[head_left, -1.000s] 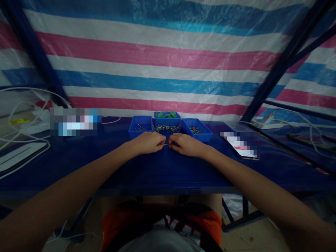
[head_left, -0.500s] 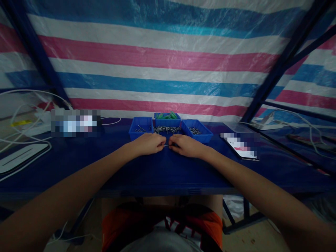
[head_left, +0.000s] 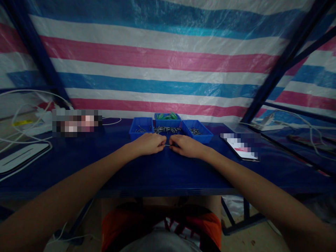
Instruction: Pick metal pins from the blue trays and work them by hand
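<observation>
My left hand (head_left: pixel 152 144) and my right hand (head_left: pixel 187 146) face each other over the blue table, both with fingers closed. A thin, pale metal rod (head_left: pixel 167 145) spans the small gap between them. Its ends are hidden inside my fingers. Something dark shows under my right fingers, too small to make out. Just beyond the hands lies a pile of small screw-like metal pieces (head_left: pixel 168 130). Around it stand a left blue bin (head_left: pixel 134 135) with a few long thin metal pieces, a back blue bin (head_left: pixel 168 122) with green pieces, and a right blue bin (head_left: pixel 206 138) with small metal pieces.
A lit phone (head_left: pixel 243 148) lies on the table (head_left: pixel 168 175) to the right. At the far left are a white flat device (head_left: pixel 25 157), white cables (head_left: pixel 34 91) and a blurred-out screen (head_left: pixel 77 123). A striped plastic sheet (head_left: pixel 168 63) hangs behind the table.
The gap between my hands has widened very slightly, with a little more of the rod showing. The bins stay where they were; the blurred screen at left shows different colours.
</observation>
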`<state>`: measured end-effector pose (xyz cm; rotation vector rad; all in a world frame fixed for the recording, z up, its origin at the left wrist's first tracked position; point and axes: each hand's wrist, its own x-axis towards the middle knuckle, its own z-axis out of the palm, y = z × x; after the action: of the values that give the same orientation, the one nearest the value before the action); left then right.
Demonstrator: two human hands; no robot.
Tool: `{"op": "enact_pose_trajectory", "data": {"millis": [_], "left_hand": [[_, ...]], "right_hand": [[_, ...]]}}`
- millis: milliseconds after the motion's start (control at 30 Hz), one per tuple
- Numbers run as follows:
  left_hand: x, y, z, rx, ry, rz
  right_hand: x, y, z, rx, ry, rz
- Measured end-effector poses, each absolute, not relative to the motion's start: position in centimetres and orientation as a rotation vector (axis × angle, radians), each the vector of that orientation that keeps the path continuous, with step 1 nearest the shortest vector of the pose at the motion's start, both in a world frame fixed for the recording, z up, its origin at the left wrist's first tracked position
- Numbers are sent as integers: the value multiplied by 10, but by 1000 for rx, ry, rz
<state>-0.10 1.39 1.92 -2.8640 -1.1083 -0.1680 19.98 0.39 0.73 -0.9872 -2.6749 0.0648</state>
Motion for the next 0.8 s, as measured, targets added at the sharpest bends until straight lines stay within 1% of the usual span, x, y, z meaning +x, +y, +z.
{"op": "enact_pose_trajectory", "data": {"millis": [800], "left_hand": [[-3, 16, 16, -2852, -1055, -181]], "right_hand": [[200, 3, 10, -1018, -2678, 77]]}}
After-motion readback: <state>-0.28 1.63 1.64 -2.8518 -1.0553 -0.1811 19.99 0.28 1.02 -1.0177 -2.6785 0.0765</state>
